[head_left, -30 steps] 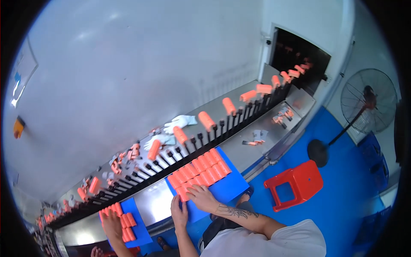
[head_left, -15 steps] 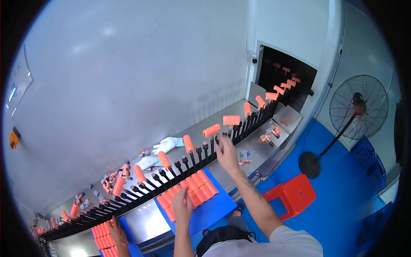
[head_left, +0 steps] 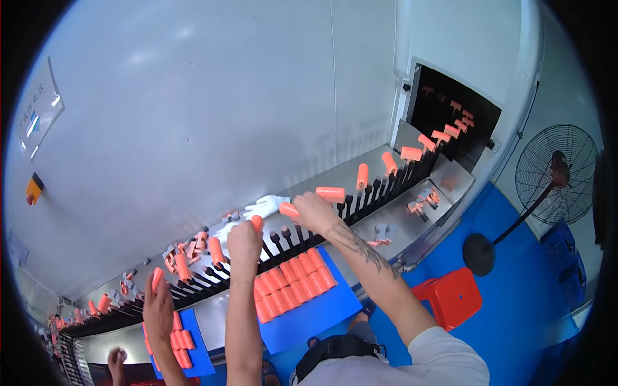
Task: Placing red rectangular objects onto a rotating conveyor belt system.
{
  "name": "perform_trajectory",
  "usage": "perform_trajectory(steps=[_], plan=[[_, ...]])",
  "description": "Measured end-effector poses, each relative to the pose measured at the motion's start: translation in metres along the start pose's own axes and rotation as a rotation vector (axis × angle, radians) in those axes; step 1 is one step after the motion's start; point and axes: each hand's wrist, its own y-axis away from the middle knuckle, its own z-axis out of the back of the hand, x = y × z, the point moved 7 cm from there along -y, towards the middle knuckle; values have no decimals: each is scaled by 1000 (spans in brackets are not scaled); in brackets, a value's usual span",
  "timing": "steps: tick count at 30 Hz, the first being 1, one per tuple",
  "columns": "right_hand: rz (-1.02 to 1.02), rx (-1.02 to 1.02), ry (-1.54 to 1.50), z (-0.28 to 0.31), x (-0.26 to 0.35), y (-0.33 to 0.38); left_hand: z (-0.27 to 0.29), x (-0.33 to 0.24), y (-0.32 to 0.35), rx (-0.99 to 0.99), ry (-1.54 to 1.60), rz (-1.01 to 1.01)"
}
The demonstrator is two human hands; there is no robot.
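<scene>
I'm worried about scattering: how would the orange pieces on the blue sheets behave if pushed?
The orange pieces seem stiff, all keeping one curved shape. They're probably light: slender black posts carry others singly. Packed in close rows, one would likely nudge its neighbours.

Beyond the blue sheet (head_left: 335, 305), the left hand (head_left: 245, 243) and right hand (head_left: 313, 213) are curled. The right forearm (head_left: 365, 254) slants past its right side.

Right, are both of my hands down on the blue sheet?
No, the left hand and right hand are both up by the black posts, beyond the blue sheet.
</scene>
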Motion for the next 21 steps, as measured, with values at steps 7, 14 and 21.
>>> perform_trajectory(steps=[7, 14, 21], plan=[[-246, -23, -968, 42, -66, 12, -1, 54, -7, 263, 843, 179], [-640, -76, -1417, -24, -120, 265, 20, -39, 137, -319, 423, -5], [-622, -162, -488, -29, -147, 338, -175, -189, 235, 476, 671, 296]])
